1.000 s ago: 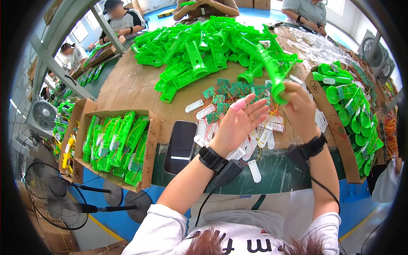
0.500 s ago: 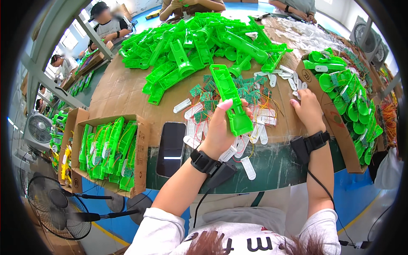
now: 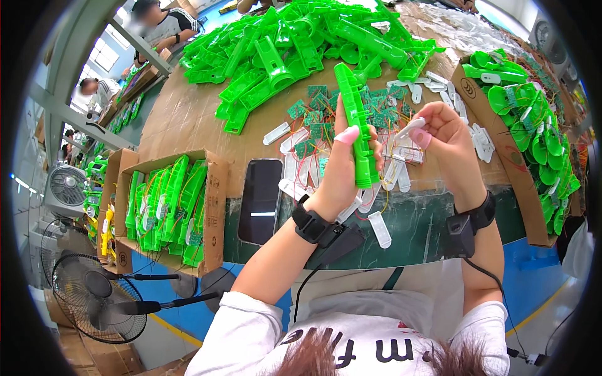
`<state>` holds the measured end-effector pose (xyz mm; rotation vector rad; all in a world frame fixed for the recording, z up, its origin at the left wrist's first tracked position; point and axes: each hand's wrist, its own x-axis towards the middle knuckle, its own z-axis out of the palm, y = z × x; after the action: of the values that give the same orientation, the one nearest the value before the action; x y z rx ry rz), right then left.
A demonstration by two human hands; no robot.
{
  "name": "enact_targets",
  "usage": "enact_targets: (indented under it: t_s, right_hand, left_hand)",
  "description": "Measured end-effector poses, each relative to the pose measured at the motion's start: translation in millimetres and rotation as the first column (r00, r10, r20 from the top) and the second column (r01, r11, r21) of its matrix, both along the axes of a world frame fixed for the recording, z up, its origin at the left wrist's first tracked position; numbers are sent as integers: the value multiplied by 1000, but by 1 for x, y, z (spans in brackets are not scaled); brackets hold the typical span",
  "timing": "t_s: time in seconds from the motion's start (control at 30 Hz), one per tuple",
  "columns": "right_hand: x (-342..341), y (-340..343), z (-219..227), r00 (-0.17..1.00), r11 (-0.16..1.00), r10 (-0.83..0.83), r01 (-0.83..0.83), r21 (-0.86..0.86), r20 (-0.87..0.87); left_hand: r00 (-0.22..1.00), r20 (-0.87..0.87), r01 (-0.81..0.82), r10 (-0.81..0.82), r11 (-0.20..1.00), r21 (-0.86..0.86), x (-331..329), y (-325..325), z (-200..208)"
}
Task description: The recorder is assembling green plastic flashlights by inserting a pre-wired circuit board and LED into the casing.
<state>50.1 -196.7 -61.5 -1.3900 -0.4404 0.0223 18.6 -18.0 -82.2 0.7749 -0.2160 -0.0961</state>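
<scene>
My left hand [image 3: 343,164] is closed round a long green plastic shell [image 3: 355,119], which stands nearly upright with its ribbed edge toward the right. Between the thumb and fingers of my right hand [image 3: 448,135] is a small white plastic strip [image 3: 409,129], raised just right of the shell. Under and behind both hands lie green circuit boards [image 3: 320,99] with red and yellow wires, mixed with loose white strips [image 3: 276,133]. More white strips [image 3: 481,143] are scattered beside my right wrist. A large heap of green shells [image 3: 269,69] rises beyond my hands.
A phone [image 3: 260,202] lies left of my left forearm, next to a cardboard box [image 3: 214,210] of wired green shells. Another box [image 3: 523,182] of green parts borders the right side. A standing fan [image 3: 97,297] is at lower left. People sit across and to the left.
My right hand has picked up a white strip from the right-hand group and brought it left toward the shell. My left hand has turned the shell so its edge faces me.
</scene>
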Motion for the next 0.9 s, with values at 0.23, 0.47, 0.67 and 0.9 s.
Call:
enact_targets:
  t_s: [0.23,0.47,0.67,0.9]
  right_hand:
    - [-22,20,7,986,986,140,-130,109,-86]
    - [-26,25,-1,965,990,118,-95,107,-234]
    - [-28,30,-3,971,993,57,-32,110,-231]
    - [-27,28,-7,991,1000,-18,19,8,-134]
  left_hand:
    - [998,37,-53,46,975,214,-6,-5,6]
    - [992,98,-107,80,946,306,-10,-10,12]
    - [986,166,-34,-27,935,354,-10,-6,11]
    - [925,373,-202,-67,745,636,-3,-2,-6]
